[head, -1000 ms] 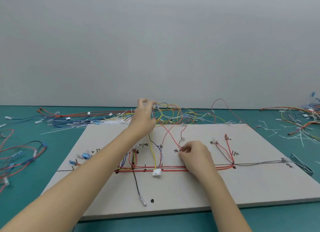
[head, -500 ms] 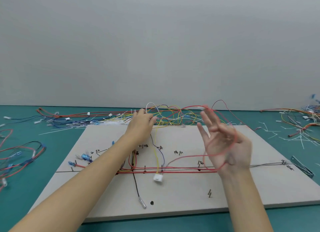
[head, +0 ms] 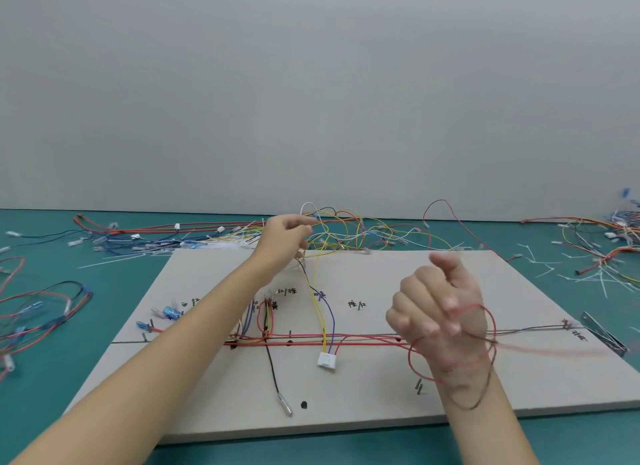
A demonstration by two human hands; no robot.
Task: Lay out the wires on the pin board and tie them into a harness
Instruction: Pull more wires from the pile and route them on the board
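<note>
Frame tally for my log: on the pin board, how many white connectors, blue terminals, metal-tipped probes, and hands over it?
White connector: 1
Blue terminals: 2
Metal-tipped probe: 1
Hands: 2, left hand pinching loose wires, right hand looped by red wire
Total: 6

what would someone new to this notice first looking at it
Probably the right hand, raised over the right half of the pin board with a loop of red wire swinging round its wrist, blurred by motion. Next, the left hand at the board's far edge, pinching wires from the many-coloured tangle lying there. Between them, the red trunk of laid wires runs across the board to a white connector.
</note>
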